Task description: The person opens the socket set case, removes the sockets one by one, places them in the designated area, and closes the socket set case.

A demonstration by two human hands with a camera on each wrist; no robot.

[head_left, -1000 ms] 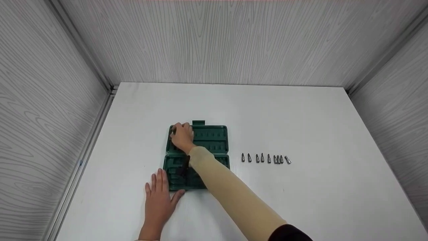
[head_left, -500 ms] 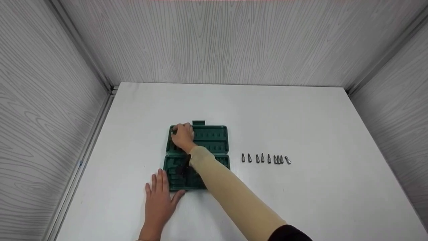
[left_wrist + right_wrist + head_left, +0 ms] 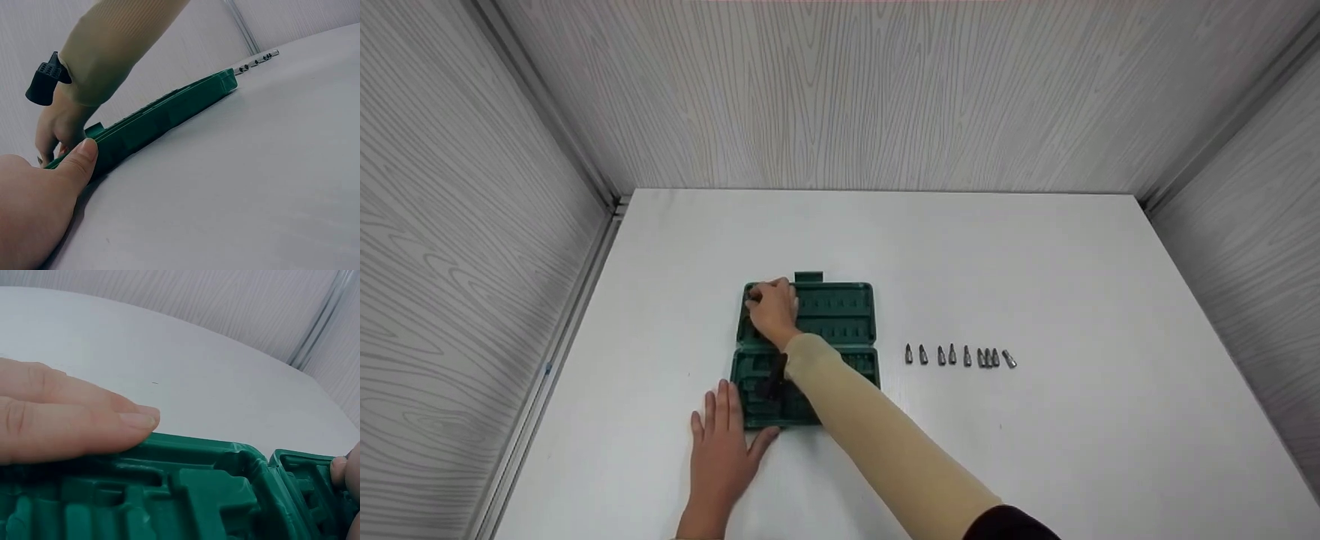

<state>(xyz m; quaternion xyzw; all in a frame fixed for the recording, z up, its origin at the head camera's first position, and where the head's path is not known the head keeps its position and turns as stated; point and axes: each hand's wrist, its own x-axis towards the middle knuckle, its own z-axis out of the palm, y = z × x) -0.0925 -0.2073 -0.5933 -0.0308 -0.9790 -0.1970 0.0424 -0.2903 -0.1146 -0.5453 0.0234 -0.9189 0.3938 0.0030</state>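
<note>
A green plastic bit case [image 3: 840, 330] lies unfolded on the table, its moulded slots facing up. My left hand [image 3: 721, 457] rests at its near left corner with straight fingers along the left side; in the left wrist view the thumb [image 3: 79, 163] touches the front wall. My right hand [image 3: 774, 309] reaches over to the far left corner of the case, fingers curled down into it. They pinch a small dark screwdriver bit [image 3: 754, 295], mostly hidden by the fingers. In the right wrist view only that hand's fingertips [image 3: 339, 471] show, at the right edge.
Several metal screwdriver bits [image 3: 952, 355] lie in a row on the white table [image 3: 1072, 420], right of the case. A black wrist camera [image 3: 774, 377] hangs under the right sleeve. Grey wood-grain panels [image 3: 840, 90] enclose the table at the back and sides.
The whole head view has shifted slightly. The right hand stays at the far left corner, its fingers moving only a little; the left hand keeps its place at the case.
</note>
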